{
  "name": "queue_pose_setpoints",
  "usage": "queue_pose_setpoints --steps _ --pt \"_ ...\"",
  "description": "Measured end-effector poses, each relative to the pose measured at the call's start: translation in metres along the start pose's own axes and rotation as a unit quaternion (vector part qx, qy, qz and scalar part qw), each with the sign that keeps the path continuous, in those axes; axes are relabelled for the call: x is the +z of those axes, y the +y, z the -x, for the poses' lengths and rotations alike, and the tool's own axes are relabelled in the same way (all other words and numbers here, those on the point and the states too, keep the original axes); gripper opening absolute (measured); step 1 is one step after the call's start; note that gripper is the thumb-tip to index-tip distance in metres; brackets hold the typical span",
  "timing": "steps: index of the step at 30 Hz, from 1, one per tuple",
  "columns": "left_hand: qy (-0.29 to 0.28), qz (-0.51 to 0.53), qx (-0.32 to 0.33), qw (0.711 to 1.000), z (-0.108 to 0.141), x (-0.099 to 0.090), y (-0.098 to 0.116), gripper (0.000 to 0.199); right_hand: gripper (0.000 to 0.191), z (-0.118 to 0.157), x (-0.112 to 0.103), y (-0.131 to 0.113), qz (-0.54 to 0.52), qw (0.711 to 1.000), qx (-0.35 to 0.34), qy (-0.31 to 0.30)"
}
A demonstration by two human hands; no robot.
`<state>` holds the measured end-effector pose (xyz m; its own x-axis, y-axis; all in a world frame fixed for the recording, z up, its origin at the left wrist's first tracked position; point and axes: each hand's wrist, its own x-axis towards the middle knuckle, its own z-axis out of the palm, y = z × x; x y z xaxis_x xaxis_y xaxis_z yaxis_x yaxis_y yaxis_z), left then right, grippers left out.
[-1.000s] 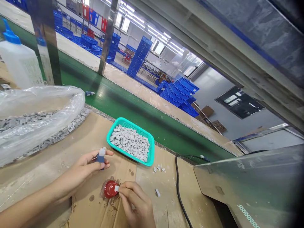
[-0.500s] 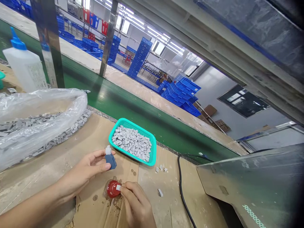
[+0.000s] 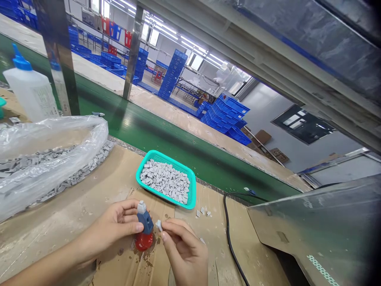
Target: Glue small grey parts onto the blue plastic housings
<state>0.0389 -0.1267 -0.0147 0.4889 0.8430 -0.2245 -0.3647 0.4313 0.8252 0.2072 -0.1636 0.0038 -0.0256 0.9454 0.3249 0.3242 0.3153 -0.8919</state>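
My left hand (image 3: 120, 222) grips a dark blue block (image 3: 145, 222) between thumb and fingers, with a light grey piece (image 3: 142, 207) on its top end. Just behind and below the block is a red dish (image 3: 144, 241) with shiny wet contents, partly covered by it. To its right, my right hand (image 3: 186, 248) pinches a small light grey part (image 3: 159, 225) between thumb and index finger, close to the block but apart from it. Beyond both hands a turquoise basket (image 3: 193, 190) holds many light grey parts.
Loose grey parts (image 3: 203, 211) lie right of the basket. A black cable (image 3: 228, 242) runs down the cardboard. At the left are a plastic bag (image 3: 99, 131) of grey parts and a white bottle (image 3: 31, 93) with a blue cap. A green belt (image 3: 166, 153) passes behind.
My left hand has brought the blue block down and right, over the red dish. My right hand has lifted its small grey part away from the dish and moved it right, beside the block.
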Motion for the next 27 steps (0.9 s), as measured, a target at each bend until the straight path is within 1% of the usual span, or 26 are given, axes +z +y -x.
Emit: queue_pose_setpoints --steps 3,7,9,11,14,18,20,22,25,27 --pt "-0.014 0.013 -0.002 1.0 0.001 0.002 -0.002 0.022 0.018 -0.001 0.006 0.0 -0.035 0.999 0.013 -0.009" --pt "-0.014 0.012 -0.004 1.0 0.003 0.003 -0.001 0.02 0.018 0.002 0.01 0.001 -0.006 1.0 0.003 -0.011" --pt "-0.008 0.002 -0.002 1.0 0.004 0.004 0.0 0.019 0.018 0.004 0.012 0.002 0.016 1.0 -0.016 -0.006" --pt "0.01 0.001 0.004 1.0 0.005 0.006 0.002 0.019 0.021 0.007 0.016 0.002 0.035 0.998 -0.044 0.001" --pt "0.042 0.018 0.016 0.999 0.006 0.008 0.003 0.018 0.033 0.011 0.024 0.003 0.049 0.995 -0.083 0.007" --pt "0.062 0.032 0.03 0.997 0.004 0.009 -0.001 0.017 0.044 0.014 0.033 0.007 0.061 0.99 -0.124 0.023" --pt "0.071 0.035 0.036 0.996 0.004 0.01 -0.005 0.02 0.046 0.016 0.038 0.01 0.067 0.988 -0.139 0.015" --pt "0.086 0.067 0.027 0.994 0.004 0.013 -0.008 0.029 0.046 0.018 0.044 0.012 0.083 0.987 -0.14 0.005" --pt "0.109 0.144 0.0 0.983 0.004 0.015 -0.01 0.042 0.046 0.022 0.053 0.013 0.135 0.985 -0.111 0.007" --pt "0.135 0.174 0.016 0.975 0.003 0.013 -0.007 0.046 0.049 0.019 0.052 0.014 0.173 0.98 -0.09 0.025"
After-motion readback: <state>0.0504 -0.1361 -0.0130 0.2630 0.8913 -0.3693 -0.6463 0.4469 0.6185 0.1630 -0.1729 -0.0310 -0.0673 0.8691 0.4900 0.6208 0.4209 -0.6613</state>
